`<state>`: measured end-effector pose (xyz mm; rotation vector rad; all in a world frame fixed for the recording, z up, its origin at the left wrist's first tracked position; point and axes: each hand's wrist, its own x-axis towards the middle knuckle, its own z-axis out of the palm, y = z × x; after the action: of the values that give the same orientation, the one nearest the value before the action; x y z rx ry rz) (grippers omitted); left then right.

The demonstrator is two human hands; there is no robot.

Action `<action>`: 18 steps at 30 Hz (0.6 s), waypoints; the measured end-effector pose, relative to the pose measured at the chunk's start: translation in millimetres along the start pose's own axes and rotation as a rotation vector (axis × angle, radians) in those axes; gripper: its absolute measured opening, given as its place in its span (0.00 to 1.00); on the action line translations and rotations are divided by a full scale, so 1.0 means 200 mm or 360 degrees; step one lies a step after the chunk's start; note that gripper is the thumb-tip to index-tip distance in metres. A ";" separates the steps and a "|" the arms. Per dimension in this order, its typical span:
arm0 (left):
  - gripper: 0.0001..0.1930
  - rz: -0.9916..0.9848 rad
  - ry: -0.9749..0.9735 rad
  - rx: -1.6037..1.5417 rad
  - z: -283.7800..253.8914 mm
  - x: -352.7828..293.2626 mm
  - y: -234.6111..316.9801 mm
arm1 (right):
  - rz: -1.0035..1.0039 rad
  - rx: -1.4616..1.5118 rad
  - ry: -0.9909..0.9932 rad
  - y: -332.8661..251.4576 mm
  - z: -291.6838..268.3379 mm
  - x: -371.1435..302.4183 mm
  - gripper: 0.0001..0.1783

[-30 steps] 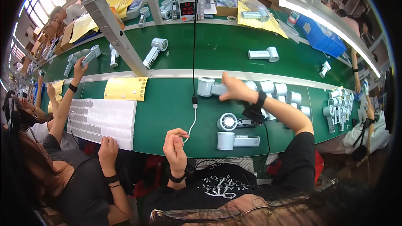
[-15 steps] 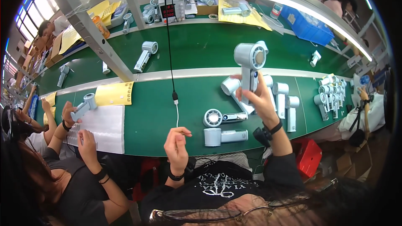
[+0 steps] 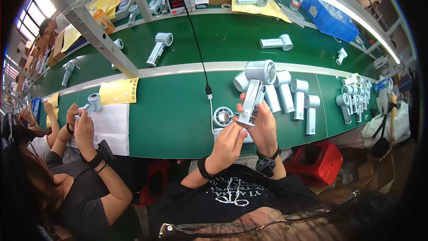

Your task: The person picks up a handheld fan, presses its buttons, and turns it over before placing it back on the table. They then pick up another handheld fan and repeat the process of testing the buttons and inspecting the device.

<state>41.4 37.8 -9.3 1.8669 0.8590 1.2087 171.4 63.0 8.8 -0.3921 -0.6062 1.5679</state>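
Observation:
My right hand (image 3: 266, 129) is wrapped round the handle of a pale blue handheld fan (image 3: 255, 93), held tilted above the bench with its round head up. My left hand (image 3: 226, 146) is at the bottom end of that handle, its fingers pinched round the end of a white charging cable (image 3: 211, 114). The plug itself is hidden by the fingers. Just behind my left hand lies another handheld fan (image 3: 223, 116), with one more mostly covered by my hands. Several handheld fans (image 3: 300, 100) lie in a row to the right.
A black cord (image 3: 196, 40) hangs down to the white cable. Left of me a co-worker's hands (image 3: 82, 125) hold a similar fan over white foam sheets (image 3: 111, 129). Further right stands a cluster of fans (image 3: 354, 96). A metal rail (image 3: 191, 68) crosses behind; a red stool (image 3: 314, 163) stands below.
My right hand has lowered the fan and turned its bottom end toward me. My left hand has moved right to it, and the cable has swung right with it.

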 end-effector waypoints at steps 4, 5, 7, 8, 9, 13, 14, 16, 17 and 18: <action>0.06 -0.0041 0.0108 0.0125 0.00 0.01 0.01 | -0.0005 -0.0031 0.0110 0.04 0.01 -0.01 0.24; 0.06 -0.0026 0.0130 0.0143 0.00 0.02 0.01 | -0.0004 -0.0031 0.0138 0.05 0.01 -0.01 0.23; 0.06 0.0006 0.0173 0.0176 0.00 0.02 0.01 | -0.0003 -0.0030 0.0168 0.06 0.02 -0.01 0.23; 0.06 0.0005 0.0171 0.0176 0.00 0.02 0.00 | -0.0024 -0.0082 0.0171 0.07 0.02 -0.01 0.23; 0.04 -0.0008 0.0183 0.0159 0.00 0.01 -0.01 | -0.0045 -0.0135 0.0173 0.07 0.03 -0.01 0.22; 0.04 -0.0125 0.0195 0.0073 -0.02 0.00 0.00 | -0.0161 -0.0309 0.0151 0.12 0.04 -0.01 0.22; 0.03 -0.0216 0.0187 0.0024 -0.03 0.00 0.01 | -0.0207 -0.0370 0.0138 0.13 0.04 -0.01 0.22; 0.03 -0.0307 0.0177 -0.0027 -0.03 -0.01 0.01 | -0.0247 -0.0460 0.0106 0.14 0.02 -0.01 0.22; 0.03 -0.0306 0.0208 -0.0038 -0.03 0.00 0.00 | -0.0283 -0.0545 0.0069 0.15 0.01 -0.01 0.22; 0.04 -0.0304 0.0239 -0.0050 -0.02 0.00 0.00 | -0.0318 -0.0631 0.0032 0.16 0.01 0.00 0.22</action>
<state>36.5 38.8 -9.0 1.6438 1.0682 1.2457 145.3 61.5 -8.1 -0.6229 -0.9160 1.2493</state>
